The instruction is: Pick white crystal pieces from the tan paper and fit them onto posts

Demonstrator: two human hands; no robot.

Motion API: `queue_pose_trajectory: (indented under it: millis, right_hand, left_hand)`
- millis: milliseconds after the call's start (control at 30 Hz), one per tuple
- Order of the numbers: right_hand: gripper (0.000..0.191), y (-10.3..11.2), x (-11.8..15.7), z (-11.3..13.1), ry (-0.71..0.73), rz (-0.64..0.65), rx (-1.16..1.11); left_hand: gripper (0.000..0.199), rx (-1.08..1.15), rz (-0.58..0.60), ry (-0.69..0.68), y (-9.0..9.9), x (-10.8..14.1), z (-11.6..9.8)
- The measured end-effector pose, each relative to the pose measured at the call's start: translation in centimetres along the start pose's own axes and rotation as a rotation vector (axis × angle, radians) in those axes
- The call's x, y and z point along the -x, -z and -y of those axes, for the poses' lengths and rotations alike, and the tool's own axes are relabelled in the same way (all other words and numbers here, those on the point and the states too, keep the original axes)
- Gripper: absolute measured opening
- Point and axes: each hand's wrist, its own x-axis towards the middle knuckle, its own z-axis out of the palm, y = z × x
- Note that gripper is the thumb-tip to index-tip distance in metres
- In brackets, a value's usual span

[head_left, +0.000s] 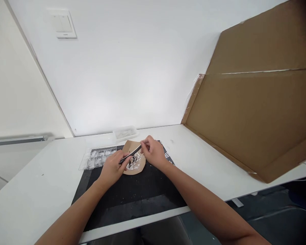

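Note:
A slim black stick-like piece with a pale edge [135, 151] slants between my two hands; its exact kind is not clear. My left hand [113, 170] is closed on the lower left end, thumb and fingers pinching it. Pinched at the upper right end, it also sits in the closed fingers of my right hand [154, 152]. Directly beneath lies a rounded sheet of brown paper [140, 167] bearing small white and dark scraps [134, 162]. The paper rests on a black mat [132, 190].
Left of the paper is a clear compartment box [99, 158] with whitish contents. A small translucent tray [125, 132] stands by the wall. A large cardboard sheet [250, 112] leans on the right. The white table's [28, 177] front edge runs below my forearms.

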Motion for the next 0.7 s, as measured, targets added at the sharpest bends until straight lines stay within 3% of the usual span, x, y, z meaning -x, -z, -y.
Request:
queue_pose_trajectory:
  millis: [167, 433, 700]
  right_hand:
    - [0.015, 0.4, -0.5, -0.9, -0.067, -0.089, -0.034]
    - [0.013, -1.3, 1.0, 1.1, 0.202, 0.129, 0.043]
    - [0.012, -0.1, -0.3, -0.9, -0.026, 0.008, -0.022]
  left_hand:
    - [0.023, 0.006, -0.017, 0.009, 0.0, 0.0, 0.0]
    - [0.023, 0.028, -0.038, 0.066, 0.1, -0.1, 0.2]
    - [0.023, 0.043, -0.053, 0.066, 0.0, -0.1, 0.2]
